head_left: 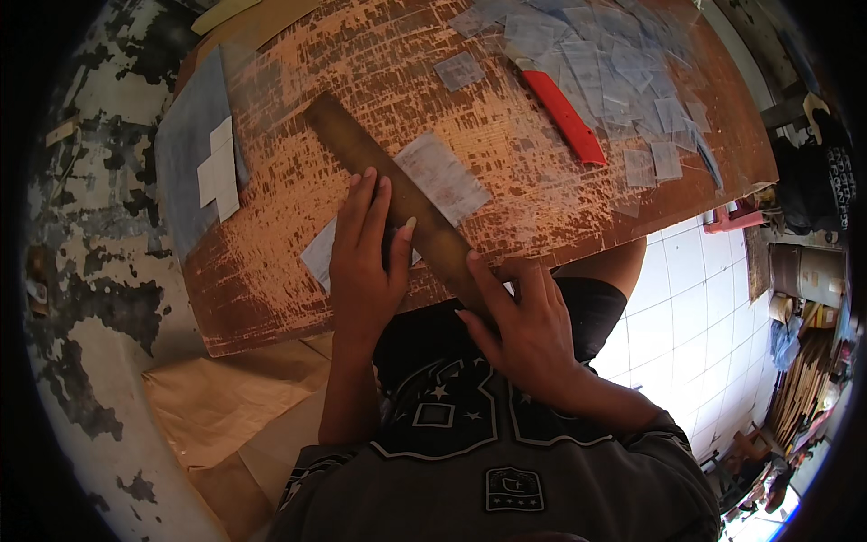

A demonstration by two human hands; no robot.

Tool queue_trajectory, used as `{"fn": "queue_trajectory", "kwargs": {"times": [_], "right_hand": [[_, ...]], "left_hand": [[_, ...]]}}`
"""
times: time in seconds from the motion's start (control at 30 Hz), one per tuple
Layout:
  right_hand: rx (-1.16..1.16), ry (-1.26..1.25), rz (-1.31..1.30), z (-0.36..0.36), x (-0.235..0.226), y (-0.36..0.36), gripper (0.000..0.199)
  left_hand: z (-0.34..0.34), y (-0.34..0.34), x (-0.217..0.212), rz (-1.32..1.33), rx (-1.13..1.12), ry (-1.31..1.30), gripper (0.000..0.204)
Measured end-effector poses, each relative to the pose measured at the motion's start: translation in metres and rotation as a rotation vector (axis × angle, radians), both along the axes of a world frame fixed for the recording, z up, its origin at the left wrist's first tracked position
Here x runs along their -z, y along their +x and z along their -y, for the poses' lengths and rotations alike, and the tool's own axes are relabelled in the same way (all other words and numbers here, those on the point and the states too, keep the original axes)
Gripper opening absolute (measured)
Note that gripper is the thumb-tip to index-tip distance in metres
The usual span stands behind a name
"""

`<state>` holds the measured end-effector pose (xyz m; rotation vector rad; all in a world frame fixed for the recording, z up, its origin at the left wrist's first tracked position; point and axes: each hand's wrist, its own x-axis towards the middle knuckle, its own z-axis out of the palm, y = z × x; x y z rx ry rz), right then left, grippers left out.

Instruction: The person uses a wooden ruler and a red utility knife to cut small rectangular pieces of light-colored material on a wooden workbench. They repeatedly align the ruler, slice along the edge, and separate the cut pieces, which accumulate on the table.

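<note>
A long, flat brown straightedge (393, 172) lies slantwise over the worn table, from far left to near right. It crosses a whitish clear plastic sheet (442, 176), which shows on both sides of it. My left hand (366, 257) rests along the straightedge's left edge, fingers stretched out and thumb apart. Gripping the near end, my right hand (528, 330) has its thumb and forefinger on opposite edges; its other fingers are bent and partly hidden. A red-handled cutter (564, 117) lies to the right of the straightedge, apart from both hands.
Many small clear plastic pieces (587, 63) are heaped at the table's far right. One clear square (459, 70) lies apart. A grey-blue sheet (194, 154) bearing white paper pieces (219, 172) is at the left edge. Brown paper (235, 393) lies below the table's left side.
</note>
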<state>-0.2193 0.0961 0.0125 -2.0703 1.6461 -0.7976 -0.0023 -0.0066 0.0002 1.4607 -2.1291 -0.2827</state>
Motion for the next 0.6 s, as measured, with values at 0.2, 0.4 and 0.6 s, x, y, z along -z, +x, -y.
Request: {"fn": "queue_trajectory", "kwargs": {"times": [0.2, 0.4, 0.6], "right_hand": [[0.006, 0.011, -0.007, 0.0008, -0.0011, 0.0001, 0.075], [-0.005, 0.033, 0.021, 0.0004, -0.0012, -0.0002, 0.070], [-0.002, 0.022, 0.021, 0.0006, -0.0003, 0.0003, 0.070]], "left_hand": [[-0.0004, -0.0008, 0.0001, -0.021, 0.006, 0.035, 0.056], [-0.0003, 0.0002, -0.0002, -0.013, 0.007, 0.022, 0.055], [-0.0005, 0.0010, 0.0000, 0.001, 0.010, 0.020, 0.056]]}}
